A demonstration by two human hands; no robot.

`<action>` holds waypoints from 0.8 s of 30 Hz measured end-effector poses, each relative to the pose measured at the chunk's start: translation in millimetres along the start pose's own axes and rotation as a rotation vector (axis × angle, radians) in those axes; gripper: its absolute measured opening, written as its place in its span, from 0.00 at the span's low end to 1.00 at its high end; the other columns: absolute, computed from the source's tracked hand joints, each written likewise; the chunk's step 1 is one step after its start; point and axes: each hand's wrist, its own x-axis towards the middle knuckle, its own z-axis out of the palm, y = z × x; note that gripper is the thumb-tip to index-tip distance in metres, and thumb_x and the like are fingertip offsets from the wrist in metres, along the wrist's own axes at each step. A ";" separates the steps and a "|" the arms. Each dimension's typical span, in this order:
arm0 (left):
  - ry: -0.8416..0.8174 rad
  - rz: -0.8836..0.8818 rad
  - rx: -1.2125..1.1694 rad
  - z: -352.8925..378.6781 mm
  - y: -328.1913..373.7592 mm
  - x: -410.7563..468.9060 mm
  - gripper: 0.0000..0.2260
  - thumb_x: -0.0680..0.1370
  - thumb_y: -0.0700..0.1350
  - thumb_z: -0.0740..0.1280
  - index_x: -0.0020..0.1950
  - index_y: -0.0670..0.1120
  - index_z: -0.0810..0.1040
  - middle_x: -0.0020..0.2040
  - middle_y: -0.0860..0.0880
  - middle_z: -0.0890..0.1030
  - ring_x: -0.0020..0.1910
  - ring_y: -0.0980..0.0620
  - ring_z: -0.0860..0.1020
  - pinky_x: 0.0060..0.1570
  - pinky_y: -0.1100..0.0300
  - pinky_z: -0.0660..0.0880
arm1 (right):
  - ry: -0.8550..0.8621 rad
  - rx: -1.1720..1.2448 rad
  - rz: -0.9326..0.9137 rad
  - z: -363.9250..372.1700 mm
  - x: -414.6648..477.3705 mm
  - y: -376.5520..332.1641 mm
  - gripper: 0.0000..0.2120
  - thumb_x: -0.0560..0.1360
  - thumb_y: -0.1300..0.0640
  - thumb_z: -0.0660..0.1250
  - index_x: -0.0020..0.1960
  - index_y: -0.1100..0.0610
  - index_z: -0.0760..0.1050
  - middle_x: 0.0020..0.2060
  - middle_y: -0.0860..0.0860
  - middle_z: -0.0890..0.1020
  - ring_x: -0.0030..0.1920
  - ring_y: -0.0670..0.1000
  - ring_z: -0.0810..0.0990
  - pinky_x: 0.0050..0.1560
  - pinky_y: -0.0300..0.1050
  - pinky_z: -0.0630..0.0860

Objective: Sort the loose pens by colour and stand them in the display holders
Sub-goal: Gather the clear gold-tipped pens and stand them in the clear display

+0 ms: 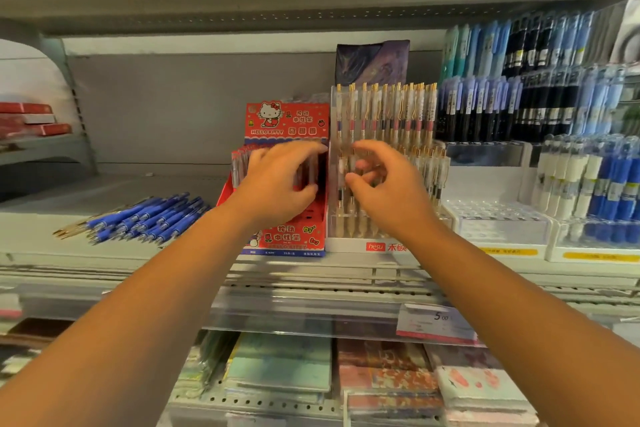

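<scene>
Loose blue pens (145, 215), slim cylinders with clear tips, lie well apart from both hands in one overlapping heap near the front left edge of the shelf (104, 253). There are more than ten, but the exact count is unreadable.

Right hand (388, 191): the fingers are curled and the thumb is close to the fingertips, in front of the lower row of gold-clipped pens (391, 107). Blur hides whether it pinches one.

Left hand (277, 184): the fingers stretch over the tops of the transparent pens, with the thumb at their near side. Whether it grips them cannot be told.

There are two holders at the hands, side by side and touching. The red cardboard holder (287, 121) is printed with a cartoon cat and sits under the left hand. The clear plastic holder (334, 114) is stepped in two tiers on a white base and sits under the right hand.

Two white tiered racks (498, 232) stand towards the right edge of the shelf, stocked with blue, black and white pens.
</scene>
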 end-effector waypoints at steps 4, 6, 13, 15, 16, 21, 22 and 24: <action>0.006 -0.203 -0.146 -28.9 -9.7 -32.8 0.18 0.76 0.45 0.71 0.65 0.56 0.74 0.60 0.62 0.75 0.58 0.62 0.72 0.62 0.57 0.69 | -0.124 0.174 -0.008 1.7 -7.0 -11.9 0.14 0.75 0.60 0.70 0.60 0.52 0.77 0.47 0.47 0.82 0.48 0.45 0.80 0.49 0.33 0.76; -0.002 -0.312 -0.204 -44.4 -18.5 -50.0 0.16 0.77 0.44 0.71 0.63 0.55 0.76 0.58 0.61 0.77 0.56 0.63 0.75 0.60 0.59 0.71 | -0.264 0.207 0.021 10.8 -10.1 -19.9 0.13 0.75 0.60 0.70 0.59 0.51 0.77 0.48 0.48 0.82 0.50 0.44 0.80 0.51 0.32 0.75; -0.044 -0.547 -0.236 -95.5 -51.4 -112.4 0.10 0.76 0.43 0.72 0.53 0.56 0.78 0.51 0.59 0.82 0.52 0.59 0.80 0.57 0.55 0.76 | -0.546 0.192 0.081 63.6 -15.9 -61.4 0.12 0.76 0.58 0.71 0.59 0.54 0.79 0.50 0.49 0.83 0.51 0.47 0.82 0.53 0.43 0.79; -0.019 -0.563 -0.267 -110.0 -59.8 -128.3 0.09 0.76 0.43 0.71 0.50 0.58 0.79 0.48 0.61 0.83 0.48 0.63 0.80 0.52 0.59 0.76 | -0.592 0.239 0.045 81.2 -20.4 -76.6 0.12 0.75 0.61 0.71 0.59 0.58 0.80 0.50 0.52 0.84 0.50 0.49 0.82 0.54 0.42 0.79; -0.009 -0.568 -0.280 -117.0 -64.5 -135.5 0.09 0.76 0.43 0.71 0.51 0.58 0.80 0.48 0.61 0.83 0.48 0.64 0.80 0.51 0.60 0.76 | -0.608 0.265 0.031 90.9 -22.3 -84.0 0.12 0.75 0.63 0.71 0.59 0.60 0.80 0.50 0.53 0.84 0.50 0.49 0.83 0.53 0.40 0.79; 0.029 -0.543 -0.327 -148.4 -97.4 -163.1 0.09 0.78 0.45 0.70 0.57 0.54 0.80 0.52 0.58 0.83 0.53 0.61 0.80 0.54 0.59 0.76 | -0.622 0.306 0.018 147.7 -21.5 -116.6 0.11 0.76 0.62 0.71 0.57 0.57 0.80 0.49 0.49 0.84 0.49 0.43 0.82 0.49 0.31 0.77; 0.026 -0.540 -0.331 -154.3 -106.7 -167.5 0.09 0.78 0.45 0.70 0.58 0.53 0.80 0.52 0.57 0.83 0.53 0.61 0.80 0.55 0.59 0.76 | -0.616 0.301 0.020 161.2 -19.4 -122.1 0.11 0.76 0.62 0.71 0.57 0.57 0.80 0.49 0.49 0.84 0.49 0.44 0.83 0.49 0.31 0.78; 0.023 -0.545 -0.335 -166.3 -128.6 -174.1 0.09 0.78 0.44 0.70 0.57 0.51 0.81 0.52 0.57 0.83 0.52 0.61 0.80 0.54 0.61 0.76 | -0.599 0.295 0.035 189.7 -13.2 -132.3 0.10 0.75 0.62 0.71 0.56 0.57 0.80 0.48 0.50 0.84 0.48 0.46 0.83 0.49 0.34 0.78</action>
